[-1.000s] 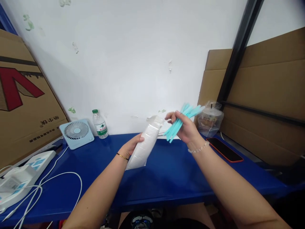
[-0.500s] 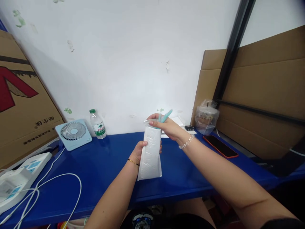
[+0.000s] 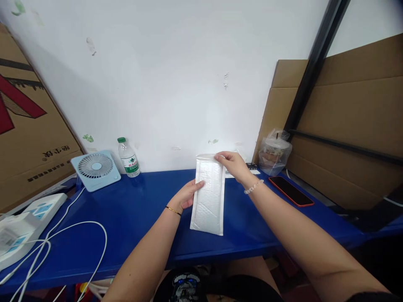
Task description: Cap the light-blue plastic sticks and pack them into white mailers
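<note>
A white padded mailer (image 3: 208,203) is held upright above the blue desk, its mouth at the top. My left hand (image 3: 188,193) grips its left edge partway down, thumb across the front and fingers behind. With thumb and fingers pinched, my right hand (image 3: 231,163) holds the top right corner at the mouth. Whatever lies inside the mailer is hidden from view. Behind my right hand, white papers (image 3: 231,174) lie partly covered on the desk.
On the blue desk (image 3: 151,209) stand a light blue fan (image 3: 96,167) and a water bottle (image 3: 129,161) at left. A power strip (image 3: 44,209) with white cables lies nearer. At right are an orange-edged phone (image 3: 291,191) and a bagged drink cup (image 3: 274,153). Cardboard (image 3: 352,126) flanks the desk.
The light teal item that was in my right hand at the mailer's mouth is out of sight now. My right hand has shifted to the mailer's top right corner, and the mailer faces me flatter.
</note>
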{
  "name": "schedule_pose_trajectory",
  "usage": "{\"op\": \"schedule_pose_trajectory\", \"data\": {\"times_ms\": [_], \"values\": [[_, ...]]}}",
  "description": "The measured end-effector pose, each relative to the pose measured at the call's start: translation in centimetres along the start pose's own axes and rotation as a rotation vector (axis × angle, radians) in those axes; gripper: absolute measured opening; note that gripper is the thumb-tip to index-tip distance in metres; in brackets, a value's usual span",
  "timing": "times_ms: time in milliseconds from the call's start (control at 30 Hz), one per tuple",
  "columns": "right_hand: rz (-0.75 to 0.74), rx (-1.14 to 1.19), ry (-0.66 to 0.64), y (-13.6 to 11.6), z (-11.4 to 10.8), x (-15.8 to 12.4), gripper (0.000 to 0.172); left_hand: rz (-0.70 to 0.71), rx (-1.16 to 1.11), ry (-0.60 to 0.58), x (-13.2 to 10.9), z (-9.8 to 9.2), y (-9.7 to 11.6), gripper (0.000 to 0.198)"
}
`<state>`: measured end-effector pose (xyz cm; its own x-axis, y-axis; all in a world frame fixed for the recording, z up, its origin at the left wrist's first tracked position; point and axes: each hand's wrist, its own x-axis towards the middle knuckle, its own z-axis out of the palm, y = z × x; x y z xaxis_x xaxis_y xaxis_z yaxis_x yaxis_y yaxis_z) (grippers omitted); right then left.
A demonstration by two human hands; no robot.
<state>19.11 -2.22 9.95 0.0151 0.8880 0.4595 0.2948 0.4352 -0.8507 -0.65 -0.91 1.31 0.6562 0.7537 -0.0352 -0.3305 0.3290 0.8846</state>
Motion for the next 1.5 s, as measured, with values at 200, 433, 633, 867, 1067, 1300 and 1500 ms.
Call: {"op": "schedule_pose_trajectory", "data": {"times_ms": [200, 433, 633, 867, 1067, 1300, 1500], "values": [[-0.180, -0.003, -0.436, 1.1, -2.1, -2.2, 0.045, -0.183, -0.092, 0.057, 0.2, 0.0, 0.2, 0.028], [0.021, -0.005, -0.269, 4.7, -2.8, -3.0, 0.031, -0.502, -0.227, -0.210, -1.3, 0.3, 1.3, 0.064], [0.287, -0.235, -0.186, 10.5, -2.6, -4.6, 0.036, -0.305, -0.153, 0.019, -2.0, -3.2, 1.2, 0.081], [0.188, -0.737, -0.113, 11.4, -2.3, -6.5, 0.037, 0.165, 0.945, 0.580, -1.5, -3.3, -0.1, 0.058], [0.023, -0.798, -0.569, 10.8, -2.0, -9.0, 0.060, 0.391, 1.576, 0.033, -1.9, 1.2, -4.7, 0.065], [0.058, -0.941, -0.586, 12.0, 1.1, -8.9, 0.072, 0.411, 1.807, 0.003, -2.7, -0.7, -4.4, 0.049], [-0.041, -0.899, -0.639, 9.5, 8.2, -6.5, 0.074, 0.247, 1.918, 0.057, -6.7, -5.6, -1.0, 0.047]]}}
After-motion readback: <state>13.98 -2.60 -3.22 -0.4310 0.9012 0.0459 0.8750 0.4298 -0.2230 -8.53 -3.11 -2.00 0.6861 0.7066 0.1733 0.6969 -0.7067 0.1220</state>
